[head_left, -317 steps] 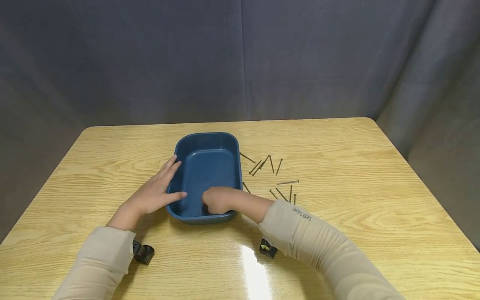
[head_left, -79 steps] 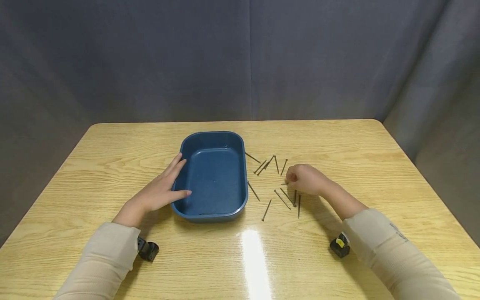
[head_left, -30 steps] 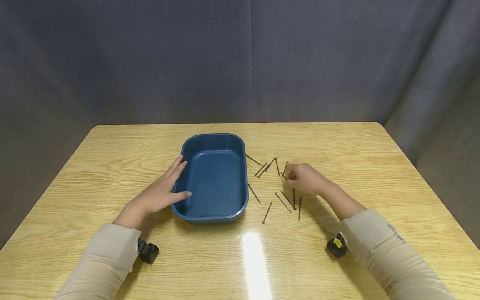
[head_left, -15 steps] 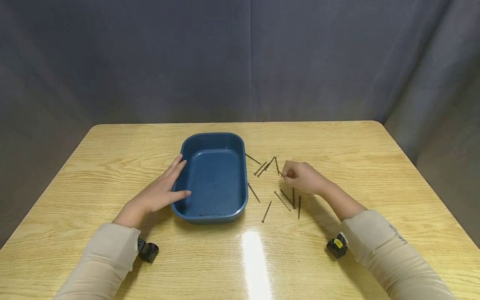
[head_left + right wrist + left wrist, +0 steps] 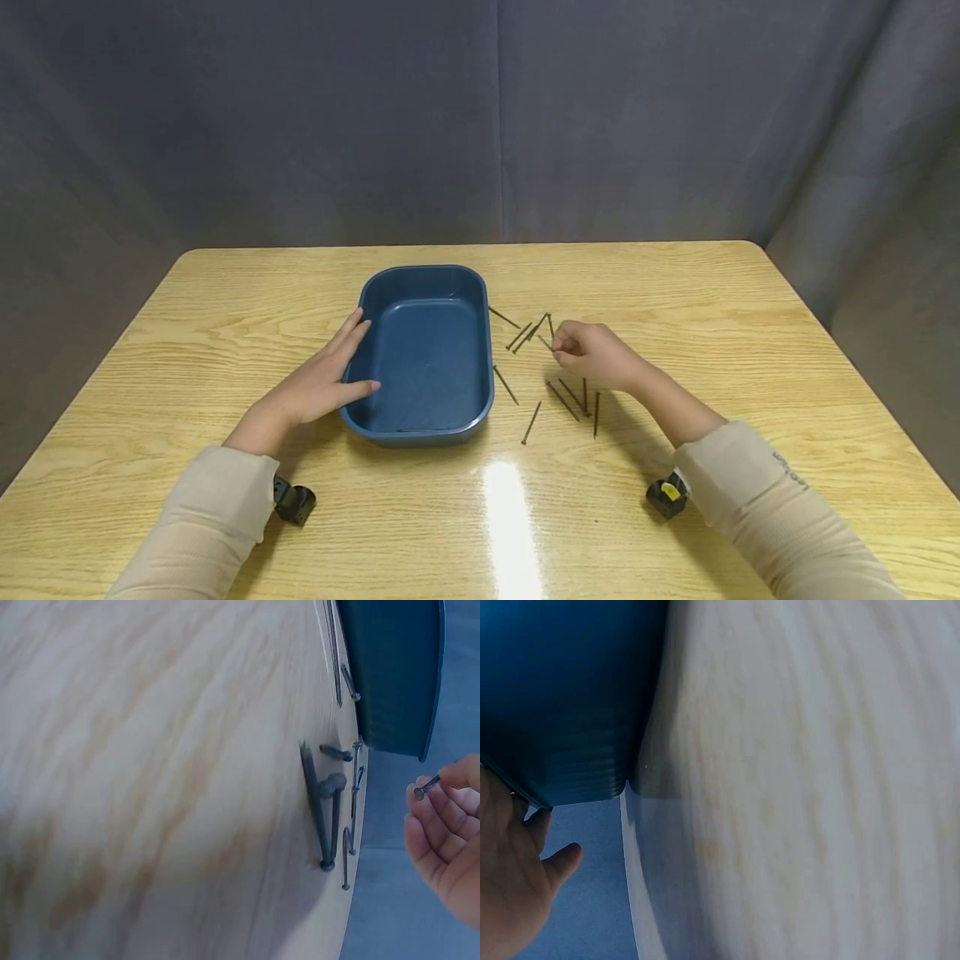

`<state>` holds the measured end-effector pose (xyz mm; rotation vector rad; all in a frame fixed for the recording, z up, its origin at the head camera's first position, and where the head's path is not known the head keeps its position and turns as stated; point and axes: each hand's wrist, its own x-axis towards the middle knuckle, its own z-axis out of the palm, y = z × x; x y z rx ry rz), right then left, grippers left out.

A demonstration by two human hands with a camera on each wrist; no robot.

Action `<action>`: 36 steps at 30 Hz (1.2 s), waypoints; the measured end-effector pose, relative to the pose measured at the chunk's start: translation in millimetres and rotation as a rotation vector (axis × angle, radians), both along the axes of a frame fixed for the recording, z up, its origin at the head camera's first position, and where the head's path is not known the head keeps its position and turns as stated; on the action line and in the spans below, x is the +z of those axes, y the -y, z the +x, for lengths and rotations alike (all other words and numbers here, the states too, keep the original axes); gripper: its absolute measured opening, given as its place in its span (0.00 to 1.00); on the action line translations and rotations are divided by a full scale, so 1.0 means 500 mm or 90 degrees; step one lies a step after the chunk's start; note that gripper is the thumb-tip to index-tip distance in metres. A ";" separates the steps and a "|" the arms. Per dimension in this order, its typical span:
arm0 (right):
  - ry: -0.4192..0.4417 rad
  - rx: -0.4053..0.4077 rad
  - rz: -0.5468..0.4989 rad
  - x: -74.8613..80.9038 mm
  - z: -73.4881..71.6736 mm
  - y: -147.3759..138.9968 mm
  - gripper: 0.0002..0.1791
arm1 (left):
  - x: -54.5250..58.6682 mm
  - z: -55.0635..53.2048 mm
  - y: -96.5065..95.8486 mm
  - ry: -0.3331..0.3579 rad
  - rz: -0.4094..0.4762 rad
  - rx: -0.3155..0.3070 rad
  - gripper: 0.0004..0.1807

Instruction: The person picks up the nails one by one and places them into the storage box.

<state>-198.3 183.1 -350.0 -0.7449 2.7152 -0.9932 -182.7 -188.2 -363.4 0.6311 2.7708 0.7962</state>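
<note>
My right hand [image 5: 597, 354] pinches a nail [image 5: 427, 787] between thumb and fingertips, raised above the table in the right wrist view. In the head view its thin shaft points left, toward a blue plastic tub [image 5: 427, 358]. My left hand [image 5: 311, 387] rests on the tub's left rim, fingers spread and fairly straight, thumb over the inside. A thin dark line at the tub's near end may be a nail; it is too small to tell. Several loose nails [image 5: 531, 423] lie right of the tub, some partly hidden by my right hand.
The wooden table [image 5: 225, 333] has rounded far corners, with a grey curtain [image 5: 480, 125] behind it. Black wrist cameras [image 5: 295, 504] sit at both cuffs. Light glares off the table's near middle.
Earlier my right hand was inside the tub; it then moved right to the nails and picked one up. Over the last second it has shifted left with that nail. The left hand stays put.
</note>
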 end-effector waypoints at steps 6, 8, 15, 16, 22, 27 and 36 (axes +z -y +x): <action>-0.010 0.009 -0.025 0.007 0.009 0.017 0.03 | 0.002 0.003 0.000 0.008 0.001 -0.002 0.45; -0.022 0.017 -0.029 0.010 0.011 0.023 0.03 | 0.003 0.003 0.000 0.008 0.000 -0.001 0.45; -0.033 0.035 -0.046 0.022 0.019 0.046 0.04 | 0.003 0.002 0.000 0.001 -0.007 -0.001 0.46; -0.035 0.038 -0.049 0.023 0.020 0.050 0.05 | 0.004 0.002 0.000 0.001 -0.008 -0.001 0.46; -0.046 0.054 -0.073 0.026 0.025 0.076 0.03 | 0.005 0.003 -0.001 -0.001 -0.014 -0.001 0.45; -0.062 0.073 -0.076 0.026 0.032 0.100 0.02 | 0.001 0.002 0.000 -0.008 -0.012 -0.001 0.45; -0.054 0.085 -0.084 0.034 0.045 0.123 0.02 | 0.004 0.001 -0.002 0.005 -0.006 0.003 0.45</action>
